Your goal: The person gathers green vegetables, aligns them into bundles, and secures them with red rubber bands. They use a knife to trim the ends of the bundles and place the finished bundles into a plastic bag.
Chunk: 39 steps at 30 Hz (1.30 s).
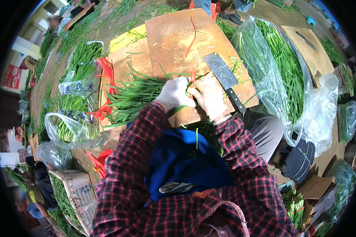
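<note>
My left hand (pixel 175 92), in a white glove, is closed around a bunch of green garlic chives (pixel 139 94) over a wooden board (pixel 172 35). Close against it, my right hand (pixel 209 96), also gloved, grips a red tie strip (pixel 192 76) at the stalks; its fingertips are partly hidden. A cleaver (pixel 222 69) with a black handle lies flat just right of my right hand. A loose red strip (pixel 192 37) lies farther up the board, and a bundle of red strips (pixel 108 74) hangs at its left edge.
Plastic bags of greens (pixel 80 94) lie at left, and more bagged chives (pixel 284 65) at right. Beyond these, a second board (pixel 310 47) carries a knife (pixel 305 40). A white plastic crate (pixel 81 192) stands lower left. A person's shoes (pixel 231 17) show beyond the board.
</note>
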Tool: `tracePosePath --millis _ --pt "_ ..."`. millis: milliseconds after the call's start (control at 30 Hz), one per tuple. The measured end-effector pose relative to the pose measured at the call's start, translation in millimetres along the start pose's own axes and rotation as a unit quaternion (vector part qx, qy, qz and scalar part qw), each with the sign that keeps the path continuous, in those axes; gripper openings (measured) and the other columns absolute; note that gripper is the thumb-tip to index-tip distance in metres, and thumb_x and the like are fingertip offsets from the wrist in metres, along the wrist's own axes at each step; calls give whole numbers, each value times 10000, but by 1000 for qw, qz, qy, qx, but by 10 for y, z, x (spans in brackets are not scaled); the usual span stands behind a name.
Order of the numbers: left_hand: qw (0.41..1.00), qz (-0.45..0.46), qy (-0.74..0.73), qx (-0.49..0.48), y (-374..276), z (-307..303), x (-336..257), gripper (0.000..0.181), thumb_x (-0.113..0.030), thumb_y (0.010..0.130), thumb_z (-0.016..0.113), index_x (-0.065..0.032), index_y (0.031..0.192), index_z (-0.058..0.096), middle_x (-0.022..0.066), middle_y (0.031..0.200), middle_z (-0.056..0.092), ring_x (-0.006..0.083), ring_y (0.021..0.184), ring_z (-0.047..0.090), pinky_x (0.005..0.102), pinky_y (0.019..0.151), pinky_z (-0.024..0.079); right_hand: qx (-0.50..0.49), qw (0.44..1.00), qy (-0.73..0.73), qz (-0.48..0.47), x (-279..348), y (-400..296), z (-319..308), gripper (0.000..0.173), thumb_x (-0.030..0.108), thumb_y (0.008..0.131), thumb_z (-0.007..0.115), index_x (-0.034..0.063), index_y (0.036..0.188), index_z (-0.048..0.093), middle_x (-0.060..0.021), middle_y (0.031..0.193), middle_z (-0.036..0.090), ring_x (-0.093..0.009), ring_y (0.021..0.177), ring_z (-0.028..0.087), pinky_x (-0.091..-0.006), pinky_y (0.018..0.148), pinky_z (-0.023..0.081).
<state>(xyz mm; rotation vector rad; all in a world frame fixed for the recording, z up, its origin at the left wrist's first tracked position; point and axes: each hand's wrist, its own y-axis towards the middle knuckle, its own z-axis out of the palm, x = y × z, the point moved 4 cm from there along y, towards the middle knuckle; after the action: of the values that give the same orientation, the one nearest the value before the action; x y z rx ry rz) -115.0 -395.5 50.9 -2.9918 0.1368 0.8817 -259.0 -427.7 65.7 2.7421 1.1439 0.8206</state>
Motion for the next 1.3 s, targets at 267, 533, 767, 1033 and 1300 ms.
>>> tracePosePath --millis 267,533,767,1033,1300 --pt "934 24 -349 70 173 -43 316 344 -169 987 556 15 1271 612 89 1159 683 148 1069 629 292 943 491 36 988 148 25 -190 198 38 376 417 774 774 101 976 753 -155 891 692 -352 898 653 -447 803 508" --pt "988 -42 4 -150 63 -55 24 159 -223 913 619 -86 898 698 140 839 676 333 764 662 427 662 501 34 988 149 -5 -200 191 -14 295 383 813 744 90 844 723 -156 857 681 -364 885 647 -449 805 496" --pt "890 84 63 -444 -307 -90 -434 145 -115 796 703 -90 705 594 68 673 573 280 684 589 409 726 457 -32 981 167 -94 -192 94 -15 246 286 892 706 45 935 734 -153 823 680 -340 797 634 -403 757 497" --pt "934 -3 -159 -320 -290 -61 -110 77 -87 824 669 -22 816 629 159 783 626 356 754 611 418 719 489 -119 978 43 -165 139 221 -161 225 269 849 695 78 750 629 -131 769 596 -344 810 624 -445 741 503" --pt "917 -74 -261 -293 -152 76 208 156 -129 845 764 -40 960 709 140 868 708 258 804 667 334 758 500 6 985 170 26 -220 602 161 211 275 843 710 75 884 759 -155 917 708 -342 916 666 -427 823 522"
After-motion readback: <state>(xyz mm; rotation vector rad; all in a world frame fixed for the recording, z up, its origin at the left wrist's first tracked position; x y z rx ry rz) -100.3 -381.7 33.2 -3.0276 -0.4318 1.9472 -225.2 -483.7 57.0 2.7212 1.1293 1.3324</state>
